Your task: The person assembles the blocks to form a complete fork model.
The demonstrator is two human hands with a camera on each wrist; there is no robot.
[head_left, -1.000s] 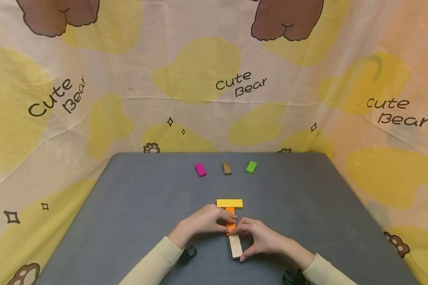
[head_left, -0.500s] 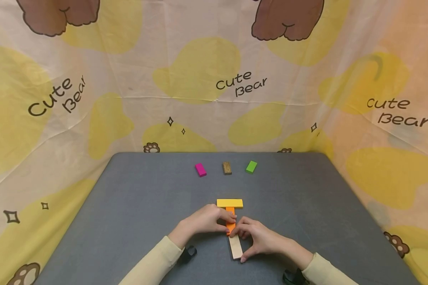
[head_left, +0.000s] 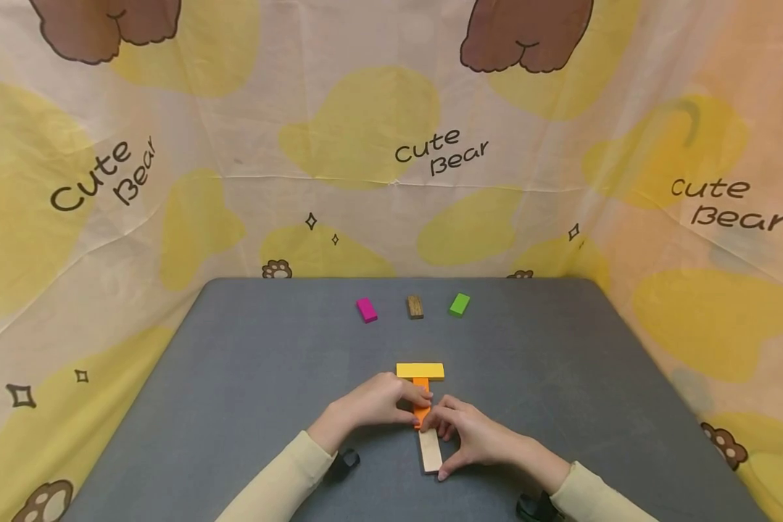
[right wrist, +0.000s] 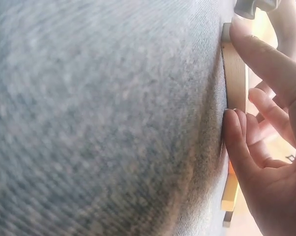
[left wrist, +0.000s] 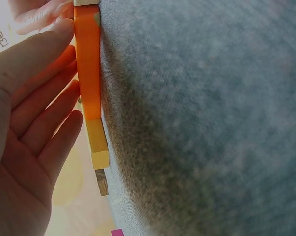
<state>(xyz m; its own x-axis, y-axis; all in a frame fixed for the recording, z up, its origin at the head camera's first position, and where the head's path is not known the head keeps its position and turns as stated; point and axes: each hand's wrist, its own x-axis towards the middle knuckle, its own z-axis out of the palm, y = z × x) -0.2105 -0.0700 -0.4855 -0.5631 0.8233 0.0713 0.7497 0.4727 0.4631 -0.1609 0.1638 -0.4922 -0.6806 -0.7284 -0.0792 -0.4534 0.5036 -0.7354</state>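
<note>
My left hand [head_left: 381, 400] holds an orange block [left wrist: 88, 64] flat on the table, its fingers laid over the top and the thumb near the block's near end. With my right hand [head_left: 475, 433] I hold a pale wooden block [head_left: 431, 452] lengthwise, thumb at its near end and fingertips at its far end. That pale block lies end to end with the orange one, tilted slightly from its line. Across the far end of the orange block lies a yellow block [head_left: 420, 371], forming a T. In the right wrist view, fingers partly hide the pale block [right wrist: 234, 73].
Toward the back of the grey table [head_left: 287, 348] lie a magenta block [head_left: 367, 310], a brown wood-grain block [head_left: 415, 307] and a green block [head_left: 460, 305], spaced apart in a row. A printed cloth [head_left: 359, 130] hangs behind and at both sides.
</note>
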